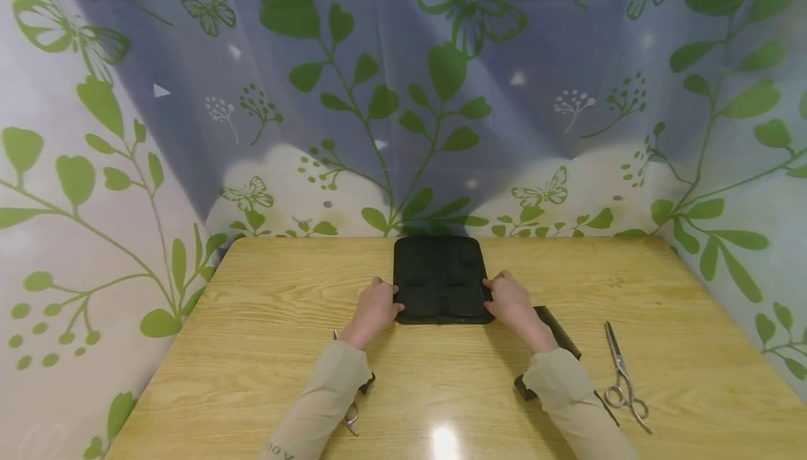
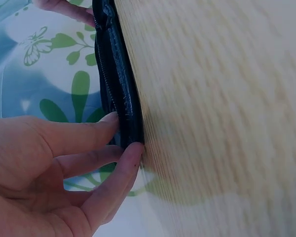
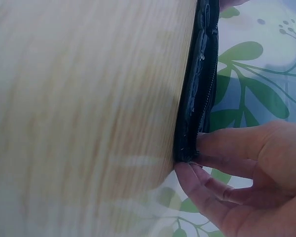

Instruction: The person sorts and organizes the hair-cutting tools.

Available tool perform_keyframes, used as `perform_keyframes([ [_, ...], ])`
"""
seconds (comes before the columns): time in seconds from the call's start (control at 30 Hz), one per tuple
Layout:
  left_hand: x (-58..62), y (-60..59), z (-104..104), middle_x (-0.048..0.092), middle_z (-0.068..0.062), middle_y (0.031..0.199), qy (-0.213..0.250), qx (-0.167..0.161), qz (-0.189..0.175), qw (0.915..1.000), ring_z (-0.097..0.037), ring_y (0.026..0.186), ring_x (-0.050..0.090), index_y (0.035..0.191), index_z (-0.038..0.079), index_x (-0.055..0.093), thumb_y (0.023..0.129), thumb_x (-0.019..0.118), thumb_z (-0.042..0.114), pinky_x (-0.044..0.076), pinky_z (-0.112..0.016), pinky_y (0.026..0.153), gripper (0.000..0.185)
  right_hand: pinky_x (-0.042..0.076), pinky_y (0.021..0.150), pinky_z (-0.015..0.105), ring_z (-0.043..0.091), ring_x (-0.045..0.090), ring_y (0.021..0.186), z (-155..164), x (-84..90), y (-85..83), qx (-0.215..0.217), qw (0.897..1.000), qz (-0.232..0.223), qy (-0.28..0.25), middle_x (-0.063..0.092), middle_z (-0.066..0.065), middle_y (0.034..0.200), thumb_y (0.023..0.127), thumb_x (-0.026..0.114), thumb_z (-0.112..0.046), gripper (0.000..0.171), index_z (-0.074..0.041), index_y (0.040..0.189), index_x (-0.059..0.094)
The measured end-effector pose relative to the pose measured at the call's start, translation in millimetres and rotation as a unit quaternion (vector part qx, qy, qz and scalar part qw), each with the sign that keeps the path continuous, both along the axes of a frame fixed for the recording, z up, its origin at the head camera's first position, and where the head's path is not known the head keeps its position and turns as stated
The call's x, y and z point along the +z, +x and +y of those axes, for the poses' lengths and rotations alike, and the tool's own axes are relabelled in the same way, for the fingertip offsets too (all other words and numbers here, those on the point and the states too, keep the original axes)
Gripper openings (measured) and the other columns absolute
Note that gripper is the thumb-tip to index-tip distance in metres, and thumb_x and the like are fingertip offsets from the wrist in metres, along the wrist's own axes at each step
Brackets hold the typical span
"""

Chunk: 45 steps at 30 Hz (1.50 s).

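Head view is showing a pale wood-grain surface (image 1: 441, 376) with a glossy finish, sitting in a corner hung with a curtain (image 1: 403, 96) printed with green leaves and butterflies. A flat black zippered case (image 1: 441, 279), rectangular with rounded corners and a soft quilted look, is lying at the middle of the far side of the surface. The left hand (image 1: 376, 309) is resting against the case's left edge and the right hand (image 1: 512, 304) against its right edge, both arms in beige sleeves reaching forward. A pair of steel scissors (image 1: 623, 379) is lying to the right, well apart from the case, and a slim black object (image 1: 555, 330) is lying partly under the right forearm. Another metal tool (image 1: 352, 411) is peeking out beneath the left sleeve.

Left wrist view is showing the left hand (image 2: 54, 168) pinching the case (image 2: 119, 94) at its edge, thumb below against the surface (image 2: 222, 108) and fingers curling onto the top. The zipper teeth are running along the case's side.

Right wrist view is showing the right hand (image 3: 246, 173) gripping the case (image 3: 200, 89) at its near corner in the same way, fingers curling onto the black edge, the thumb touching where the case is meeting the surface (image 3: 89, 108). The zipper is appearing partly parted here.
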<state>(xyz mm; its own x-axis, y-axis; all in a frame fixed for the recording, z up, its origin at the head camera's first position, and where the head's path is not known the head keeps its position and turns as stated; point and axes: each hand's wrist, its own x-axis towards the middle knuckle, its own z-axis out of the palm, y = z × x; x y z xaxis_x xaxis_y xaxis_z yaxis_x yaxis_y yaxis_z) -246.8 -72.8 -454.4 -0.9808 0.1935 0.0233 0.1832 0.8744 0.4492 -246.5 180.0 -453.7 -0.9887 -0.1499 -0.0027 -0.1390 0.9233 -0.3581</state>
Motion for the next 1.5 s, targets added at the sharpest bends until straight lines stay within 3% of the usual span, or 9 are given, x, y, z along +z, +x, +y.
perform_keyframes([
  [0.1,0.5,1.5,-0.6,0.063,-0.027,0.122,-0.012,-0.003,0.005,0.9999,-0.040,0.114,0.061,0.121,-0.007,0.070,0.091,0.075,0.011,0.052,-0.049,0.095,0.035,0.053,0.068,0.035,0.030,0.061,0.093,-1.2,1.0,0.4,0.007,1.000,0.002,0.002,0.058,0.026,0.117,0.089,0.075,-0.002,0.039,0.013,0.123,0.066],
  [0.3,0.7,3.8,0.3,0.062,-0.026,0.118,-0.009,-0.004,0.003,0.9999,-0.040,0.108,0.063,0.121,-0.008,0.070,0.091,0.076,0.009,0.053,-0.048,0.094,0.035,0.054,0.071,0.039,0.028,0.059,0.086,-1.6,1.8,1.1,0.006,1.000,-0.006,0.007,0.058,0.027,0.111,0.088,0.075,-0.001,0.044,0.014,0.127,0.062],
  [0.5,0.5,3.8,0.3,0.063,-0.028,0.120,-0.003,-0.010,0.004,0.9999,-0.041,0.114,0.061,0.120,-0.009,0.070,0.090,0.076,0.008,0.052,-0.049,0.095,0.035,0.052,0.068,0.039,0.026,0.054,0.079,-2.5,3.5,2.0,0.000,1.000,-0.022,0.014,0.057,0.028,0.111,0.088,0.073,-0.001,0.046,0.013,0.130,0.061],
  [0.9,1.4,5.2,-1.5,0.066,-0.025,0.120,-0.001,-0.012,0.002,0.9999,-0.040,0.122,0.057,0.118,-0.008,0.071,0.089,0.078,0.007,0.051,-0.050,0.099,0.034,0.053,0.072,0.040,0.025,0.053,0.080,-2.0,3.7,5.6,-0.002,1.000,-0.025,0.010,0.056,0.025,0.106,0.087,0.073,0.000,0.046,0.013,0.129,0.062],
  [1.2,0.3,9.8,-3.4,0.068,-0.025,0.116,-0.003,-0.015,0.010,0.9998,-0.040,0.116,0.060,0.117,-0.008,0.071,0.088,0.079,0.007,0.051,-0.050,0.097,0.034,0.053,0.072,0.038,0.024,0.054,0.082,-0.4,3.8,11.0,0.011,1.000,-0.020,0.018,0.057,0.022,0.104,0.087,0.075,-0.003,0.045,0.013,0.127,0.063],
  [1.5,0.7,13.9,-4.2,0.067,-0.026,0.120,-0.010,-0.012,-0.005,0.9999,-0.042,0.122,0.058,0.118,-0.006,0.071,0.088,0.079,0.010,0.049,-0.051,0.101,0.035,0.053,0.071,0.038,0.024,0.054,0.083,1.8,2.0,14.7,0.019,0.999,-0.017,0.024,0.057,0.020,0.101,0.086,0.077,-0.005,0.046,0.013,0.127,0.064],
])
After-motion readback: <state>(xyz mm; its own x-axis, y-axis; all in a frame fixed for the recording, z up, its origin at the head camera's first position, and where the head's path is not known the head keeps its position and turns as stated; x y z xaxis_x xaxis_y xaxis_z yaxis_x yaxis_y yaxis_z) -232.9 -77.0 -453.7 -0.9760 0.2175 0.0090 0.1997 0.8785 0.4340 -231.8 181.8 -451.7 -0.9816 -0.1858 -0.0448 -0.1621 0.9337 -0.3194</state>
